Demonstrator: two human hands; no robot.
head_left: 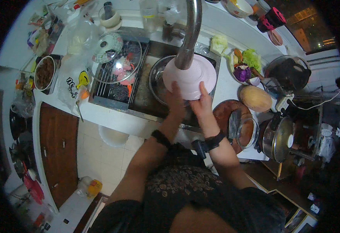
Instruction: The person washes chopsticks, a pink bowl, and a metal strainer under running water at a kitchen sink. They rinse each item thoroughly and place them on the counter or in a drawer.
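Both hands are at a pale pink round dish (202,76) under the metal faucet (190,35), above the sink (146,97). My left hand (175,100) is at its lower left edge, somewhat blurred, with fingers against the underside or face. My right hand (202,102) grips its lower rim, thumb on top. A metal basin (156,84) sits in the sink, partly hidden behind the dish. Whether water runs is hard to tell.
Left of the basin, a drying rack (103,90) holds a glass lid and a patterned lid (109,46). To the right are a vegetable plate (231,65), a melon (255,98), a round brown board (222,112), a glass bowl (255,134) and a lidded pan (283,139).
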